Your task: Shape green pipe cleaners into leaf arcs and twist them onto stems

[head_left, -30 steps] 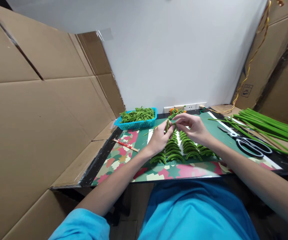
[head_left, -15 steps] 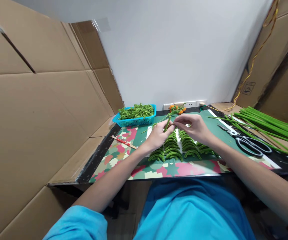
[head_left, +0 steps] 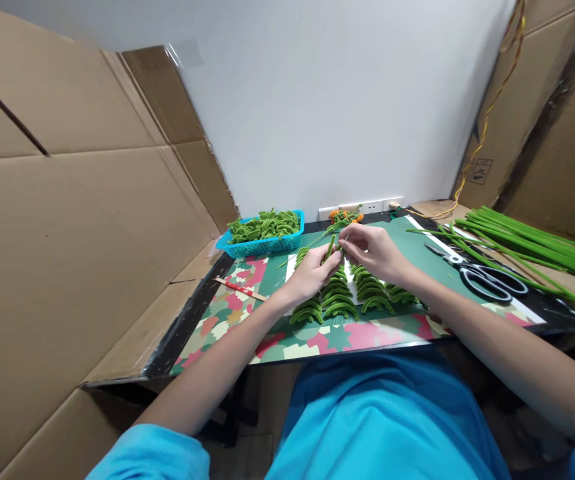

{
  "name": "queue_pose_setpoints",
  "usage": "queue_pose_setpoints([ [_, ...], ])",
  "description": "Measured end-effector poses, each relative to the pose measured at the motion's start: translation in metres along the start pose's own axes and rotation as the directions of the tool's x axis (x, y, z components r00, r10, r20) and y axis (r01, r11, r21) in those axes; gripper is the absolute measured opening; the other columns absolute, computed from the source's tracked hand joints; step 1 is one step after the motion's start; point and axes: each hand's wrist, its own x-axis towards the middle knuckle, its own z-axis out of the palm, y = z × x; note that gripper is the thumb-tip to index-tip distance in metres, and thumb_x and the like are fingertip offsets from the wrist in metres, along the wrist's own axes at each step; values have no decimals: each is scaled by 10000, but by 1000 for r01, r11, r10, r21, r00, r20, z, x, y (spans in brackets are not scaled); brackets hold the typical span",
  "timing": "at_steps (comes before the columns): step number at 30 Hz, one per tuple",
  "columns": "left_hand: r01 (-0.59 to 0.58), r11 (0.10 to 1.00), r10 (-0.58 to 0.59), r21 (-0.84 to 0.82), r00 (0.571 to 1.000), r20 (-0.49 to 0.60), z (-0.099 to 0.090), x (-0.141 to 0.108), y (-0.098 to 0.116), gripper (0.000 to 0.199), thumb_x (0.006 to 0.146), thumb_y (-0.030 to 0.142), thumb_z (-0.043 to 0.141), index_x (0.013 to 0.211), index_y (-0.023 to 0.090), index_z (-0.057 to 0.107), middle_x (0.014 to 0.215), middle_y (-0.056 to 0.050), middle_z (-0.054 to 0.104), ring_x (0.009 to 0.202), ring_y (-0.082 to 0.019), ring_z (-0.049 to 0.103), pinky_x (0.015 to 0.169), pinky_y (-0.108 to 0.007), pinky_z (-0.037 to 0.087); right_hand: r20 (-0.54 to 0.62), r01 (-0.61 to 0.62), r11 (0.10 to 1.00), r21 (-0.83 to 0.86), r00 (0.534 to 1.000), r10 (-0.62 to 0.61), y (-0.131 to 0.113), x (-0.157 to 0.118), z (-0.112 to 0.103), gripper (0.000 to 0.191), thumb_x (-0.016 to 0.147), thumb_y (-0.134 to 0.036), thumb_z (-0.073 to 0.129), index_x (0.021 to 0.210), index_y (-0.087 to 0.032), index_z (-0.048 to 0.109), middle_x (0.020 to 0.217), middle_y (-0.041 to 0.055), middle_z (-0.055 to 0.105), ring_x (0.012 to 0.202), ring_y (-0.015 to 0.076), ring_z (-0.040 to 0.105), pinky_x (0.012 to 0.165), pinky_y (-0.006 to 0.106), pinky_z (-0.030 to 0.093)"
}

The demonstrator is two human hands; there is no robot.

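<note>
Green chenille stem (head_left: 331, 248): upright in L hand (head_left: 310, 275), centre of mat, over bent-stem rows (head_left: 338, 293). L thumb & fingers clamped on it. R hand (head_left: 373, 252): fingertips together, touching L fingertips; contents hidden, cannot tell. Step in hand, as judged: fine fingertip shaping; next move calls for light, steady pinch, L grip held.

Count, clock ref. from hands: 2 hands; 1 stem upright; 4 rows visible at 6 o'clock, pcs. overlap, no exact qty.; 1 blue basket (head_left: 262, 249) at 9–10, contents uncountable; 1 orange-green cluster (head_left: 346, 217) at 12; 1 pr. scissors (head_left: 487, 283) at 3; 1 straight-stem bundle (head_left: 532, 241), approx. 3, qty. unclear; 1 red-banded stick (head_left: 240, 289) at 8–9.
</note>
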Motion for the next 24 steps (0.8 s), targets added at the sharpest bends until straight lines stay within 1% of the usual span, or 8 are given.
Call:
queue_pose_setpoints([
  [3, 70, 981, -70, -179, 998, 2, 0, 1, 6, 522, 853, 670, 752, 855, 206, 513, 602, 93, 359, 434, -44, 245, 397, -192, 200, 49, -40, 980, 197, 998, 30, -3, 1, -4, 280, 987, -479, 697, 1021, -201, 686, 746, 19, 706, 623, 171, 661, 598, 311, 556],
  [5, 110, 963, -113, -247, 994, 2, 0, -1, 12, 505, 853, 640, 773, 875, 198, 529, 603, 99, 357, 418, -31, 233, 386, -172, 171, 72, -59, 960, 274, 997, 40, -4, 2, -5, 327, 953, -505, 746, 1043, -193, 710, 787, 33, 737, 662, 179, 694, 630, 324, 598],
  [7, 138, 949, -143, -283, 990, 6, 0, -3, 17, 481, 868, 607, 780, 877, 192, 536, 608, 96, 372, 410, -25, 250, 380, -157, 155, 72, -75, 946, 314, 996, 55, -5, 3, -4, 358, 919, -520, 785, 1041, -188, 732, 802, 39, 756, 677, 182, 715, 642, 331, 624],
  [11, 145, 941, -144, -307, 989, 27, 0, -5, 21, 495, 870, 615, 782, 849, 184, 539, 601, 94, 390, 394, -19, 270, 363, -148, 157, 35, -96, 922, 375, 995, 90, -7, 3, -2, 377, 851, -527, 849, 961, -180, 755, 778, 46, 772, 637, 186, 732, 591, 330, 643],
  [15, 166, 937, -159, -308, 986, 50, -1, -5, 18, 491, 869, 621, 779, 862, 181, 560, 604, 90, 414, 383, -21, 293, 353, -149, 166, 7, -95, 918, 386, 995, 100, -8, 2, -2, 376, 815, -526, 880, 889, -176, 763, 723, 44, 768, 606, 197, 740, 553, 334, 652],
  [21, 186, 925, -179, -332, 982, 53, 0, -6, 19, 493, 853, 605, 795, 821, 173, 561, 591, 90, 410, 380, -24, 311, 350, -150, 183, 23, -105, 915, 391, 994, 104, -11, 2, -3, 415, 805, -568, 879, 852, -174, 755, 703, 44, 763, 579, 191, 726, 532, 332, 648],
  [24, 200, 911, -192, -360, 980, 56, 1, -6, 21, 492, 852, 593, 802, 805, 171, 554, 588, 90, 408, 377, -20, 308, 350, -148, 185, 46, -106, 912, 396, 994, 96, -12, 2, -4, 432, 831, -590, 851, 858, -172, 745, 705, 50, 761, 593, 198, 733, 536, 333, 644],
])
